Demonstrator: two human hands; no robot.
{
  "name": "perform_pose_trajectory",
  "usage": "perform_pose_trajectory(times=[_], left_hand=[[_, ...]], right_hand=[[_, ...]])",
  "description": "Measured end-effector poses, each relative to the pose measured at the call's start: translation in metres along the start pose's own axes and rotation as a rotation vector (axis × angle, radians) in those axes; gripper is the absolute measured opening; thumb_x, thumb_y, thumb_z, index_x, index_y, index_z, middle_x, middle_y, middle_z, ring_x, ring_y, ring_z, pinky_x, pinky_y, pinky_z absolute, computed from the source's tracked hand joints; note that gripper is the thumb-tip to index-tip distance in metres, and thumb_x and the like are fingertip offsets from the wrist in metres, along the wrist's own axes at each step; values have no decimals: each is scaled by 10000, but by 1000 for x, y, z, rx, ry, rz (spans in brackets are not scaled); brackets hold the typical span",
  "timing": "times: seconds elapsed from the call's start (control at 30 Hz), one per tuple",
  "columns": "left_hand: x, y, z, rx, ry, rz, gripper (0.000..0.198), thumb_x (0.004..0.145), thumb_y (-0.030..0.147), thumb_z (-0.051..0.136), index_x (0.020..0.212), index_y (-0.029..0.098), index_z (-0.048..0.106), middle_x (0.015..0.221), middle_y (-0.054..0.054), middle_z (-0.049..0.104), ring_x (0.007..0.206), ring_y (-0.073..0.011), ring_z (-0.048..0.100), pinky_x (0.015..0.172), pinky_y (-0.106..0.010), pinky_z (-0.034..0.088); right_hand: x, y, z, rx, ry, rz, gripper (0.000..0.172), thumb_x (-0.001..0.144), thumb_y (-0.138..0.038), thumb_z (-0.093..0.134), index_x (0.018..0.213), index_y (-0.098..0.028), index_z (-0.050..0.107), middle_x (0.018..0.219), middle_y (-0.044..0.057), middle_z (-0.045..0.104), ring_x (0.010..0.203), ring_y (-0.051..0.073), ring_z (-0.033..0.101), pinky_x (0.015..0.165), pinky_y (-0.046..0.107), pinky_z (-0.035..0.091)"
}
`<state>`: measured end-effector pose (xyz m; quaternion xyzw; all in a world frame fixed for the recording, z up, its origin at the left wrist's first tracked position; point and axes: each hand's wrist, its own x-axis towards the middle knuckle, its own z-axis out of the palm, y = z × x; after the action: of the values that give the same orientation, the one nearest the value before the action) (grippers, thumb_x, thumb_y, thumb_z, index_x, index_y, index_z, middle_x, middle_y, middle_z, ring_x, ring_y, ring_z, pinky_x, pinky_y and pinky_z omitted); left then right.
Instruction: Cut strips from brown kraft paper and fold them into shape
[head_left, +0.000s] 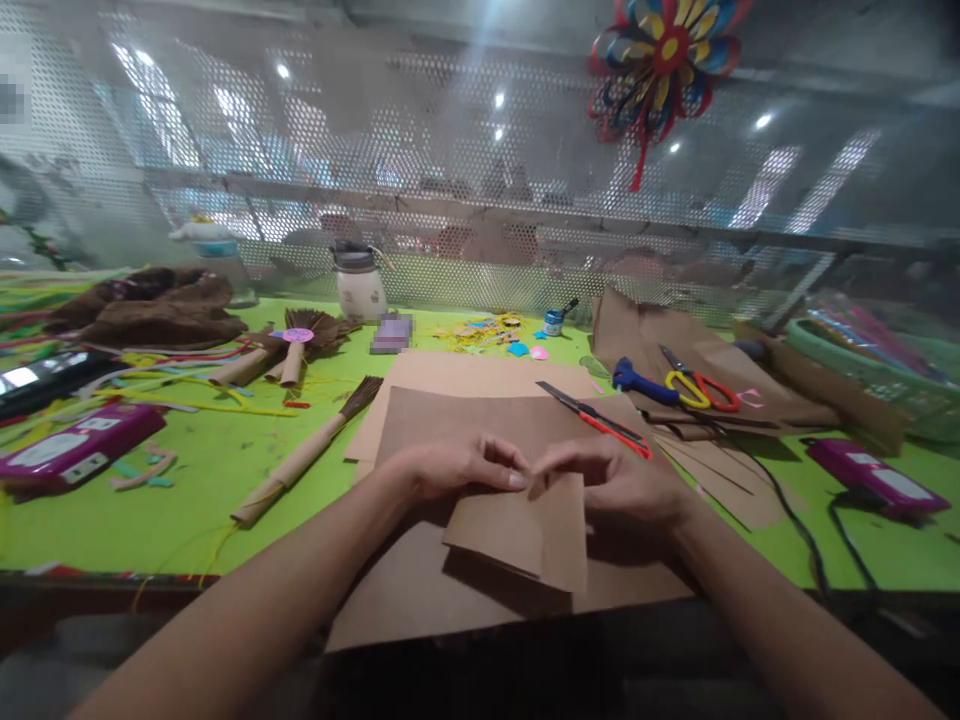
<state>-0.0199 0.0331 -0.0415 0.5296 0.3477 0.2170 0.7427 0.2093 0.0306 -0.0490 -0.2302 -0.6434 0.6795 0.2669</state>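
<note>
A folded piece of brown paper (536, 535) lies on larger brown sheets (450, 420) at the near edge of a green table (202, 490). My left hand (457, 465) pinches the paper's top edge from the left, fingers curled together. My right hand (611, 480) pinches the same edge from the right, so the fingertips of both hands almost meet. A red-handled cutter (600, 420) lies just beyond my right hand.
Rolled paper brooms (300, 460) lie to the left, with coloured strips and a pink box (71, 450). On the right are yellow-red scissors (701, 388), a blue glue gun (637, 380), more brown paper, a green basket (885, 365) and another pink box (874, 478). A perforated screen stands behind.
</note>
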Motion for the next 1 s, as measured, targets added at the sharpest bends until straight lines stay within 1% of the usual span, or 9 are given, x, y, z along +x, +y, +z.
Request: perform_pose_trajectory(times=[0.17,0.3,0.4,0.5,0.57,0.67,0.77,0.87,1.0], left_hand=[[-1,3,2,106,-92,-40,168,635,297,784,752,188,734,690,-6,682,602,-121,575,614,-238,459],[-3,6,3,119,-101,-47,169,642,289,774,772,190,730,710,-4,671,614,-127,565,605,-243,442],[0,7,0,36,16,51,264,638,268,781,877,184,709,785,-14,666,699,-139,584,673,-252,444],[6,9,-7,-112,328,188,335,685,286,751,987,185,646,856,-38,645,776,-144,587,720,-263,446],[7,11,-9,-203,474,249,377,719,304,718,1059,196,593,875,-49,622,762,-146,581,710,-284,461],[3,13,-4,-264,417,335,452,744,255,668,1173,231,527,856,-43,602,735,-150,581,714,-307,473],[-3,12,11,-188,347,351,405,704,159,614,1099,249,598,908,-41,615,818,-166,586,714,-279,459],[-3,9,22,-37,405,304,394,629,95,584,978,252,677,899,-33,640,807,-176,576,668,-268,437],[4,5,23,46,535,347,322,568,53,579,815,194,729,815,-49,660,746,-175,559,651,-278,423]], right_hand=[[0,-3,-5,-221,-119,-14,211,749,-308,703,905,-172,741,907,77,673,874,198,601,800,331,456],[1,-1,-5,-273,-61,12,157,737,-270,707,862,-184,745,853,59,674,775,175,603,725,310,473],[2,3,-3,-215,95,14,174,688,-304,744,813,-182,737,825,59,662,729,180,604,656,309,486],[7,2,-1,-230,338,-109,157,675,-304,737,796,-205,725,768,40,654,687,178,605,620,306,491],[11,0,0,-348,501,-208,118,703,-277,694,803,-218,719,723,29,658,662,176,606,613,306,488],[15,-3,2,-611,696,-309,126,750,-214,619,826,-217,719,744,42,686,692,190,619,643,317,486],[17,2,1,-764,778,-411,162,762,-169,588,838,-226,719,776,43,700,722,196,626,684,328,496],[18,13,-3,-793,784,-469,189,761,-151,579,855,-247,712,814,35,707,757,202,633,722,344,507],[20,21,-4,-726,711,-405,266,747,-117,552,911,-253,711,904,35,713,852,212,641,798,364,506]])
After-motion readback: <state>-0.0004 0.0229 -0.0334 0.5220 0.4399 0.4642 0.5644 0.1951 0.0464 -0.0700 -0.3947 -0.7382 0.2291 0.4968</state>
